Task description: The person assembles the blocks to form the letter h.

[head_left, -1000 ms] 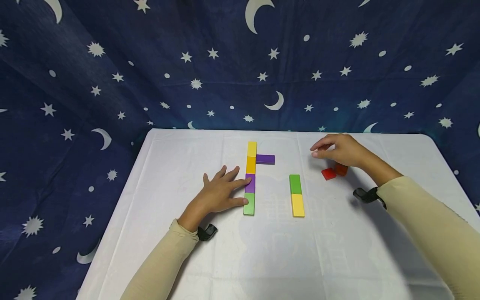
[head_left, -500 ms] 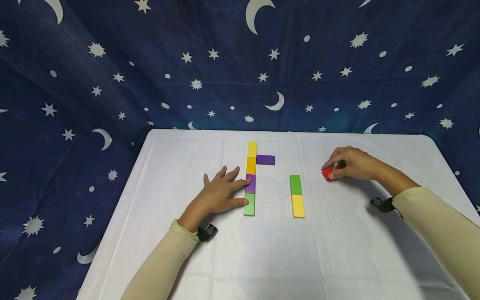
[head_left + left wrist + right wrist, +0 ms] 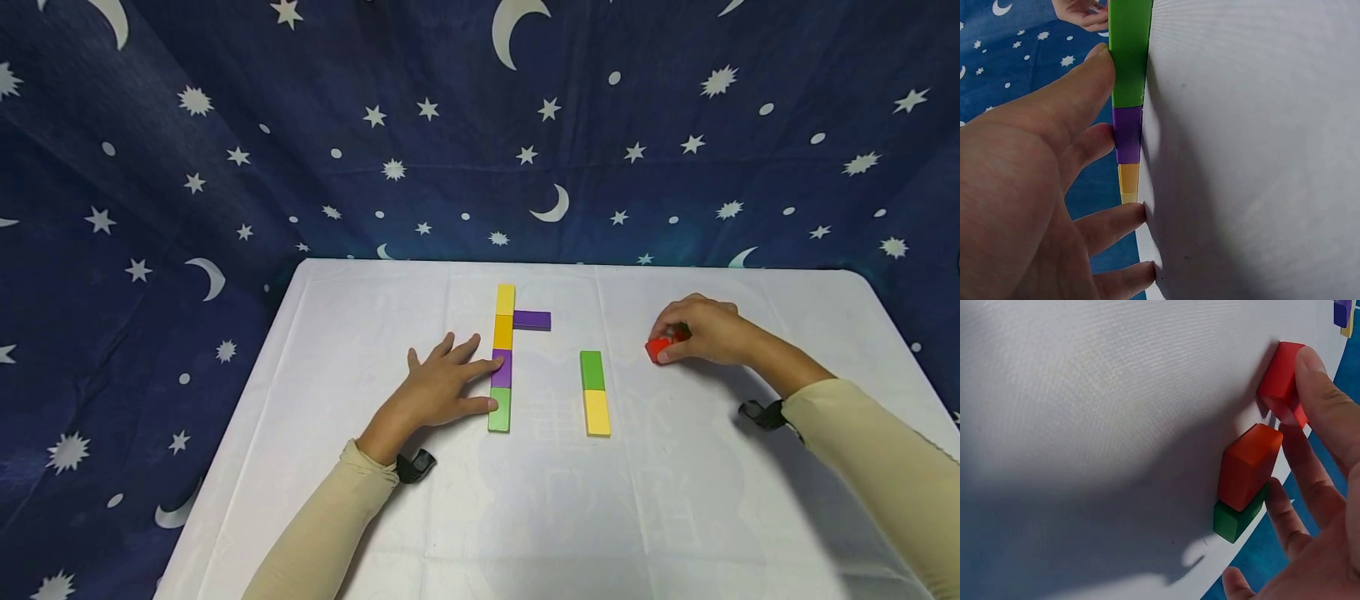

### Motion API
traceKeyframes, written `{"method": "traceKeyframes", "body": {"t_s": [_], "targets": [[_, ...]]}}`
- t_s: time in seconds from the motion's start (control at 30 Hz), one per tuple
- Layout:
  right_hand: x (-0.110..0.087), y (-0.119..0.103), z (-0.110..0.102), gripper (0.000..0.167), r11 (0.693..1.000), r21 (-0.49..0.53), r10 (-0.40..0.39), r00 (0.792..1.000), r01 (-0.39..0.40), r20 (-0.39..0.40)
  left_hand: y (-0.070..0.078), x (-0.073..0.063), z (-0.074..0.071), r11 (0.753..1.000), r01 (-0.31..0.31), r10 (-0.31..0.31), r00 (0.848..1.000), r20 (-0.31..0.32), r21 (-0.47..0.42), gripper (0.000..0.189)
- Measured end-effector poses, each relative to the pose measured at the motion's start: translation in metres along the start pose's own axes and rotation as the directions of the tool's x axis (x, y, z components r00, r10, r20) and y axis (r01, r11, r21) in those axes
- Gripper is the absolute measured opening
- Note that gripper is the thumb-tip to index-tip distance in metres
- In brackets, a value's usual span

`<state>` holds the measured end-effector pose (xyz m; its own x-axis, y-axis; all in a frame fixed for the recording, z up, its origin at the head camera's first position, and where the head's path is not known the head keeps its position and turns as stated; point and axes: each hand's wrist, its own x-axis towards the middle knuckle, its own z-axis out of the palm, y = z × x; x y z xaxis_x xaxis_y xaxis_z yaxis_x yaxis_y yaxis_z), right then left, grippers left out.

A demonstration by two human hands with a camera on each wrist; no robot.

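We see right hand (image 3: 708, 331) in a pinching grip, thumb and finger on red block (image 3: 1280, 375), right part of table (image 3: 525, 508), near orange block (image 3: 1249, 469), which touches dark green block (image 3: 1235, 522); left hand (image 3: 431, 390) has a loose grip, fingers spread, fingertip on purple block (image 3: 501, 377), thumb on light green block (image 3: 499, 419), these two end to end

Studio-like nook; starry backdrop (image 3: 450, 50), white-covered table (image 3: 540, 508)
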<state>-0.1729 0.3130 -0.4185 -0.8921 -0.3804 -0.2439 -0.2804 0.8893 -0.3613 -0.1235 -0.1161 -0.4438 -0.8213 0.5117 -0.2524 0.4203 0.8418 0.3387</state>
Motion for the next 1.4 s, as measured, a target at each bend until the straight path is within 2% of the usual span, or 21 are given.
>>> {"method": "traceKeyframes", "body": {"t_s": [0.2, 0.4, 0.53, 0.7, 0.9, 1.0, 1.1, 1.17, 1.33, 1.4], "targets": [[0.001, 0.0, 0.002, 0.027, 1.0, 0.008, 0.026, 1.0, -0.026, -0.015, 0.001, -0.001, -0.001, 1.0, -0.002, 0.002, 1.0, 0.004, 0.006, 0.069], [0.006, -0.005, 0.004, 0.026, 0.997, 0.076, 0.004, 0.996, 0.003, -0.094, 0.001, -0.001, -0.002, 1.0, 0.002, -0.002, 1.0, 0.003, 0.002, 0.069], [0.015, -0.013, 0.007, 0.029, 0.993, 0.118, -0.002, 0.984, 0.023, -0.177, 0.001, -0.001, -0.001, 1.0, -0.002, 0.002, 1.0, 0.0, 0.005, 0.069], [0.028, -0.028, 0.011, 0.022, 0.98, 0.194, 0.012, 0.963, 0.042, -0.268, 0.001, -0.001, -0.001, 1.0, -0.002, 0.002, 1.0, 0.001, -0.004, 0.069], [0.041, -0.047, 0.014, 0.026, 0.947, 0.32, 0.093, 0.949, 0.009, -0.302, 0.0, 0.0, 0.0, 1.0, 0.003, -0.003, 1.0, 0.006, -0.001, 0.069], [0.048, -0.055, 0.017, 0.03, 0.914, 0.404, 0.153, 0.947, -0.027, -0.284, 0.0, 0.0, 0.0, 1.0, 0.005, -0.005, 1.0, 0.008, -0.002, 0.07], [0.054, -0.062, 0.021, 0.032, 0.864, 0.502, 0.189, 0.95, -0.04, -0.25, 0.0, 0.0, 0.0, 1.0, 0.002, -0.002, 1.0, 0.008, -0.005, 0.07], [0.057, -0.065, 0.024, 0.034, 0.814, 0.58, 0.2, 0.956, -0.041, -0.214, 0.0, -0.001, -0.001, 1.0, 0.001, -0.001, 1.0, 0.007, -0.006, 0.069], [0.064, -0.07, 0.03, 0.037, 0.658, 0.748, 0.211, 0.974, -0.083, -0.078, 0.0, -0.001, -0.001, 1.0, -0.002, 0.002, 1.0, 0.004, -0.007, 0.069], [0.067, -0.072, 0.031, 0.036, 0.619, 0.778, 0.211, 0.977, -0.107, -0.034, 0.0, -0.002, -0.001, 1.0, -0.003, 0.003, 1.0, 0.003, -0.006, 0.069]]}}
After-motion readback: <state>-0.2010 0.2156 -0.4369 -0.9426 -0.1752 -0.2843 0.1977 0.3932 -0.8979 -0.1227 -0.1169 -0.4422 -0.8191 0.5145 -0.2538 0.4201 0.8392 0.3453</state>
